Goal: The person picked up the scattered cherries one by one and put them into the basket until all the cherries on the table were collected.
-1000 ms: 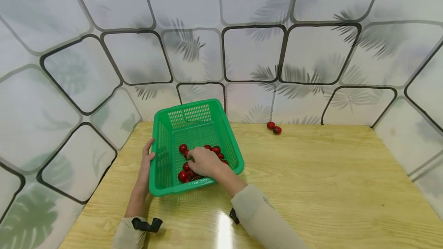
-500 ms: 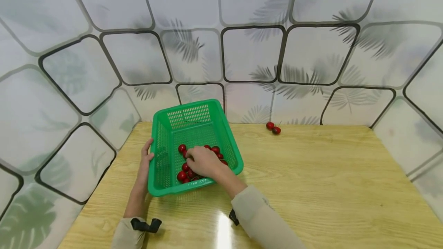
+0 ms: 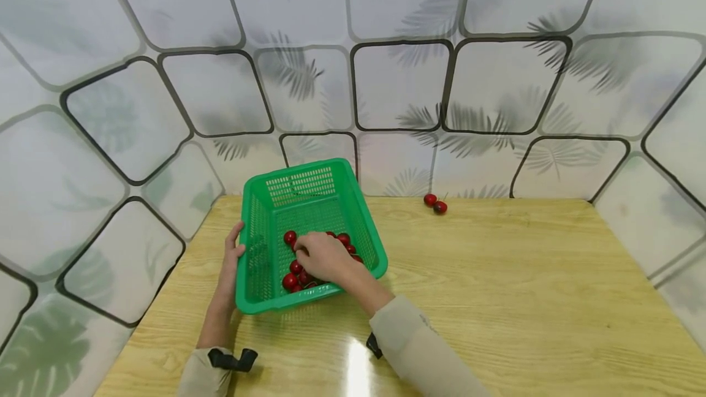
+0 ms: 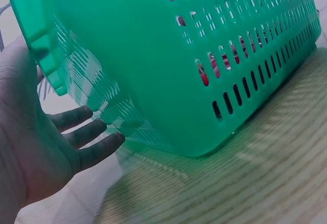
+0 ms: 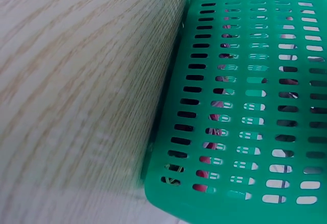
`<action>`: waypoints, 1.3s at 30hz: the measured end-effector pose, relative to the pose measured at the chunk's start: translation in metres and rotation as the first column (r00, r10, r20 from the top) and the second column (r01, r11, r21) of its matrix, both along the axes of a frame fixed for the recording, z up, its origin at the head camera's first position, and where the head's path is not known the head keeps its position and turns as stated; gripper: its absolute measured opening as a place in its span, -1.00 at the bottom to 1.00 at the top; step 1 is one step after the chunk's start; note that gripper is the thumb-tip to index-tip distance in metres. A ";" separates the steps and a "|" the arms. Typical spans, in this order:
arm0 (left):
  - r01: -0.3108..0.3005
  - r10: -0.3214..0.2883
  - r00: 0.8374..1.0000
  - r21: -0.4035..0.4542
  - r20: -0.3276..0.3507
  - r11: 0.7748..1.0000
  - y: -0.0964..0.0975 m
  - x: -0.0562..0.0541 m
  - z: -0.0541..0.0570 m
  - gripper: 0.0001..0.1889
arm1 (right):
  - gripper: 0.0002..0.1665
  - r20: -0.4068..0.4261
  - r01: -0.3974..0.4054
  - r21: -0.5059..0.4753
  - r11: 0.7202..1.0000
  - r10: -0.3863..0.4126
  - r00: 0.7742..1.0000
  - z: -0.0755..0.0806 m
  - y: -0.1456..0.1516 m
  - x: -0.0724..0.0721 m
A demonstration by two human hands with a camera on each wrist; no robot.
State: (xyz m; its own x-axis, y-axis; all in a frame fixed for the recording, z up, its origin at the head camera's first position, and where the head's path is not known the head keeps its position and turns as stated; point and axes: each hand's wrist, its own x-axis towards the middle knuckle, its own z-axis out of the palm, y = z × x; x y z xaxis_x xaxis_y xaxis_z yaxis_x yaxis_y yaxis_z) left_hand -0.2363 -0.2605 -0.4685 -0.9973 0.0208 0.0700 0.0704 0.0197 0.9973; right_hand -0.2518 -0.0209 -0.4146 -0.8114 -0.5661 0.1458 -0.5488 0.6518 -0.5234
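Note:
A green plastic basket (image 3: 259,306) with slotted sides stands at the left of the table, several dark red cherries (image 3: 290,281) in its near half. My left hand (image 3: 228,259) rests against the basket's left side, fingertips at the rim. The left wrist view shows that hand's (image 4: 43,147) fingers fairly straight beside the basket wall (image 4: 138,66). My right hand (image 3: 325,256) reaches inside over the cherries, fingers bent downward. Its fingertips are hidden, and I cannot tell whether they hold a cherry. Only the slotted basket wall (image 5: 179,201) and table fill the right wrist view.
Two cherries (image 3: 439,207) lie together on the wooden table (image 3: 496,287) near its back edge, right of the basket. A patterned wall covering (image 3: 402,84) rises behind the table and along both sides.
Both hands, the basket and the cherries stay almost exactly where they were. Only a slight shift of the whole head view shows.

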 end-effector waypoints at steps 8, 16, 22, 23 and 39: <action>0.012 -0.012 1.000 0.000 0.009 1.000 -0.003 0.001 0.001 -0.42 | -0.71 0.008 -0.010 0.000 1.000 0.010 1.000 0.000 -0.002 -0.001; 0.002 -0.002 1.000 -0.011 0.024 1.000 -0.002 0.000 0.003 -0.40 | -0.75 -0.006 -0.011 0.010 1.000 0.011 1.000 0.000 -0.003 0.000; 0.012 -0.011 1.000 -0.010 0.019 1.000 -0.003 0.001 0.004 -0.40 | -0.74 -0.013 -0.012 0.014 1.000 0.012 1.000 0.001 -0.004 -0.001; 0.014 -0.013 1.000 -0.008 0.020 1.000 -0.003 0.001 0.004 -0.40 | -0.73 -0.015 -0.011 0.016 1.000 0.011 1.000 0.002 -0.004 -0.001; 0.013 -0.012 1.000 -0.037 0.015 0.999 -0.005 0.000 0.000 -0.38 | -0.70 -0.062 0.003 -0.174 0.985 -0.014 0.998 0.009 0.012 -0.003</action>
